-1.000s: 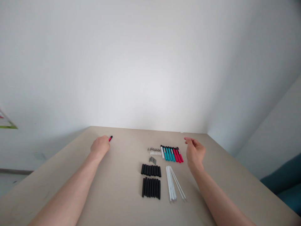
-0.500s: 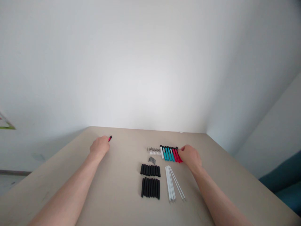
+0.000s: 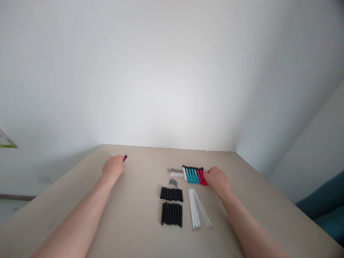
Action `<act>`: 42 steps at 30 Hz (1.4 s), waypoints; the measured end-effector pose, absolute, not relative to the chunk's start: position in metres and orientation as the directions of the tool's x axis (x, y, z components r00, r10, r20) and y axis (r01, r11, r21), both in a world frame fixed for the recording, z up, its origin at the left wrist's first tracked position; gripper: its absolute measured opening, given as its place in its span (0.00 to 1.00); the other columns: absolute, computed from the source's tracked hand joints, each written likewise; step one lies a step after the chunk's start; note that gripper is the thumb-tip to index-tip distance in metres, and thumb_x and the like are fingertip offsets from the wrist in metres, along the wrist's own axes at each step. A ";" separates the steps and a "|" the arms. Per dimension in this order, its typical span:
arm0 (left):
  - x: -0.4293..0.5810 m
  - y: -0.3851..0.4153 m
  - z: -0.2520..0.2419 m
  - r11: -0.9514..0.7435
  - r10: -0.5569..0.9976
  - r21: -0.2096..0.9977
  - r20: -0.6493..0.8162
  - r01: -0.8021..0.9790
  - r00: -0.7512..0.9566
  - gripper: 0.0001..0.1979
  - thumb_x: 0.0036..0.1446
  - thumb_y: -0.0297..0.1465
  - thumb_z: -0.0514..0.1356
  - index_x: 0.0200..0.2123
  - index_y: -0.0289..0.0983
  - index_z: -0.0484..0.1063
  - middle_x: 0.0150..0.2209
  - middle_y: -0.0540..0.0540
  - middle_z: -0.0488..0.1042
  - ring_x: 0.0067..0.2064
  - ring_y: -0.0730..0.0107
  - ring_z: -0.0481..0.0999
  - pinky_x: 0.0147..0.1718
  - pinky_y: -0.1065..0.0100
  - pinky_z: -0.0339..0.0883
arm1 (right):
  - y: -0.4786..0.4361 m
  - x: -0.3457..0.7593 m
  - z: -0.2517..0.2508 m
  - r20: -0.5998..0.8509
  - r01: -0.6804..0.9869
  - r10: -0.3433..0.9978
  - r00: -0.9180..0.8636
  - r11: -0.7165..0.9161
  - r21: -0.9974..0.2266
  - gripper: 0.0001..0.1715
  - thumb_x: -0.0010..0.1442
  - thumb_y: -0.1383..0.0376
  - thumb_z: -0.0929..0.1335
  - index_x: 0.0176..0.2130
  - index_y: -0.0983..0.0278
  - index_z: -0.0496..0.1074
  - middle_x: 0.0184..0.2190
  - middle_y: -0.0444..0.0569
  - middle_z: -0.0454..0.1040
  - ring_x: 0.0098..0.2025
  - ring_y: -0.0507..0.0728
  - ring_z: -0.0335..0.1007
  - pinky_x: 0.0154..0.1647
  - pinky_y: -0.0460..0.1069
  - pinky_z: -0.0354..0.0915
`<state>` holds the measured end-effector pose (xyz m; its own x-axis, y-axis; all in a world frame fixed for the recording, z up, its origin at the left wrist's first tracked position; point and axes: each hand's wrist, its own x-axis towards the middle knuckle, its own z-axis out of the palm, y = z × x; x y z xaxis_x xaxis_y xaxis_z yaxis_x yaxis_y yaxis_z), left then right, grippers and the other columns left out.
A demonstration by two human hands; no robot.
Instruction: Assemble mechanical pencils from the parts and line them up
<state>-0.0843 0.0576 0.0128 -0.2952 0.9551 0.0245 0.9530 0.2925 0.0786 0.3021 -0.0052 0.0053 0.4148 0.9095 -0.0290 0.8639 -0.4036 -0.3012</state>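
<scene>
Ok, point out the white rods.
In the head view, the white rods lie right of centre, beside the black tubes and below the red barrels.

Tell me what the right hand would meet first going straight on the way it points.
Most likely the red pen barrels. The right hand points left at them, its fingers at or almost at the nearest one; depth is too unclear to tell whether they touch.

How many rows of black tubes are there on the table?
2: the far row and the near row, both left of the white rods; neither looks hidden.
</scene>
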 end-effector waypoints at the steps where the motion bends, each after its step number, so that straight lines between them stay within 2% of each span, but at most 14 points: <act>1: -0.085 0.058 0.013 0.295 0.954 0.080 0.025 0.952 -0.298 0.17 0.52 0.24 0.52 0.44 0.30 0.73 0.40 0.30 0.75 0.41 0.50 0.77 0.33 0.63 0.69 | -0.005 0.302 0.006 -0.028 0.865 0.910 0.414 -0.402 -0.300 0.20 0.53 0.61 0.62 0.36 0.71 0.76 0.35 0.67 0.76 0.41 0.69 0.74 0.34 0.53 0.65; 6: -0.087 0.059 0.011 0.299 0.953 0.086 0.028 0.950 -0.303 0.16 0.51 0.24 0.53 0.43 0.32 0.74 0.39 0.30 0.76 0.40 0.49 0.77 0.32 0.62 0.69 | -0.006 0.301 0.007 -0.025 0.869 0.913 0.406 -0.395 -0.298 0.22 0.55 0.59 0.61 0.36 0.72 0.76 0.36 0.68 0.76 0.41 0.69 0.74 0.35 0.53 0.65; 12: -0.084 0.057 0.012 0.309 0.948 0.089 0.050 0.947 -0.314 0.16 0.51 0.25 0.53 0.42 0.31 0.74 0.39 0.30 0.75 0.42 0.46 0.75 0.33 0.59 0.69 | -0.005 0.301 0.005 -0.025 0.866 0.908 0.417 -0.406 -0.291 0.21 0.54 0.61 0.62 0.38 0.73 0.76 0.36 0.68 0.76 0.40 0.68 0.74 0.33 0.52 0.65; 15: -0.076 0.056 0.014 0.276 0.942 0.083 0.173 0.957 -0.287 0.16 0.54 0.27 0.51 0.44 0.29 0.73 0.42 0.29 0.71 0.47 0.44 0.71 0.37 0.56 0.69 | -0.005 0.301 0.006 -0.016 0.866 0.906 0.424 -0.410 -0.287 0.21 0.53 0.62 0.62 0.38 0.73 0.76 0.35 0.68 0.76 0.39 0.67 0.74 0.32 0.51 0.65; 18: -0.061 0.054 0.016 0.023 0.881 0.085 0.470 0.996 -0.060 0.16 0.54 0.27 0.53 0.46 0.29 0.71 0.40 0.33 0.71 0.46 0.50 0.70 0.45 0.54 0.66 | -0.007 0.300 0.011 0.006 0.862 0.898 0.439 -0.419 -0.287 0.20 0.54 0.60 0.62 0.35 0.71 0.76 0.34 0.66 0.76 0.38 0.67 0.74 0.30 0.51 0.63; 20: -0.047 0.049 0.018 -0.271 0.779 0.104 0.607 0.957 0.155 0.16 0.55 0.27 0.54 0.47 0.31 0.70 0.42 0.37 0.70 0.47 0.55 0.68 0.50 0.55 0.63 | -0.009 0.298 0.017 0.070 0.865 0.899 0.432 -0.391 -0.315 0.19 0.55 0.58 0.62 0.31 0.68 0.76 0.31 0.63 0.77 0.36 0.66 0.74 0.29 0.51 0.61; 22: -0.029 0.040 0.020 -0.550 0.655 0.112 0.673 0.828 0.344 0.16 0.58 0.27 0.53 0.49 0.37 0.68 0.45 0.42 0.69 0.48 0.60 0.68 0.51 0.57 0.63 | -0.011 0.291 0.023 0.195 0.878 0.903 0.383 -0.291 -0.379 0.17 0.55 0.57 0.63 0.27 0.64 0.75 0.27 0.56 0.77 0.32 0.62 0.73 0.27 0.49 0.59; 25: 0.000 0.020 0.024 -0.787 0.504 0.059 0.636 0.615 0.584 0.18 0.61 0.28 0.53 0.54 0.39 0.63 0.49 0.42 0.67 0.50 0.62 0.66 0.51 0.57 0.63 | -0.018 0.269 0.027 0.350 0.870 0.907 0.233 -0.033 -0.492 0.13 0.54 0.58 0.65 0.27 0.63 0.73 0.25 0.49 0.76 0.28 0.56 0.71 0.26 0.46 0.57; 28: 0.022 0.003 0.026 -0.860 0.419 0.009 0.582 0.510 0.697 0.21 0.60 0.31 0.56 0.57 0.39 0.60 0.54 0.40 0.64 0.55 0.59 0.61 0.54 0.54 0.60 | -0.026 0.242 0.023 0.416 0.781 0.909 -0.006 0.265 -0.565 0.10 0.56 0.60 0.65 0.30 0.63 0.73 0.26 0.46 0.75 0.28 0.53 0.69 0.28 0.45 0.59; 31: 0.031 -0.002 0.025 -0.896 0.376 0.007 0.545 0.445 0.750 0.15 0.60 0.31 0.55 0.50 0.36 0.66 0.47 0.41 0.70 0.52 0.60 0.64 0.50 0.57 0.62 | -0.034 0.221 0.016 0.478 0.690 0.860 -0.177 0.455 -0.562 0.06 0.56 0.63 0.66 0.31 0.63 0.72 0.29 0.46 0.75 0.32 0.53 0.69 0.33 0.45 0.61; 33: 0.031 0.000 0.022 -0.897 0.386 0.018 0.521 0.442 0.762 0.09 0.62 0.30 0.53 0.42 0.35 0.70 0.37 0.43 0.73 0.45 0.62 0.67 0.46 0.60 0.64 | -0.037 0.216 0.013 0.472 0.654 0.850 -0.236 0.497 -0.570 0.07 0.58 0.62 0.66 0.33 0.62 0.73 0.30 0.46 0.75 0.33 0.53 0.69 0.34 0.46 0.61; 35: 0.027 0.003 0.020 -0.890 0.410 0.036 0.501 0.455 0.762 0.10 0.63 0.31 0.52 0.37 0.35 0.72 0.31 0.44 0.73 0.40 0.65 0.68 0.42 0.63 0.64 | -0.037 0.216 0.012 0.461 0.647 0.853 -0.244 0.498 -0.578 0.09 0.59 0.61 0.65 0.34 0.62 0.73 0.30 0.46 0.75 0.33 0.54 0.69 0.35 0.47 0.62; 38: 0.022 0.006 0.018 -0.877 0.448 0.077 0.489 0.475 0.748 0.11 0.63 0.32 0.51 0.37 0.34 0.72 0.31 0.44 0.74 0.37 0.66 0.68 0.40 0.64 0.63 | -0.035 0.221 0.012 0.454 0.658 0.865 -0.213 0.470 -0.588 0.10 0.60 0.60 0.65 0.35 0.61 0.74 0.31 0.46 0.76 0.33 0.54 0.69 0.36 0.47 0.61; 42: 0.019 0.007 0.018 -0.866 0.484 0.124 0.457 0.485 0.746 0.11 0.63 0.27 0.50 0.41 0.34 0.71 0.31 0.44 0.73 0.36 0.66 0.68 0.38 0.65 0.64 | -0.031 0.229 0.011 0.449 0.671 0.870 -0.201 0.457 -0.584 0.09 0.59 0.61 0.66 0.34 0.61 0.75 0.30 0.45 0.76 0.33 0.54 0.69 0.35 0.47 0.60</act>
<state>0.0193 0.0067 0.0182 0.7464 0.4836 0.4572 0.4848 -0.8657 0.1241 0.2287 -0.0307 0.0112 -0.2014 0.8704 0.4492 0.6714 0.4566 -0.5837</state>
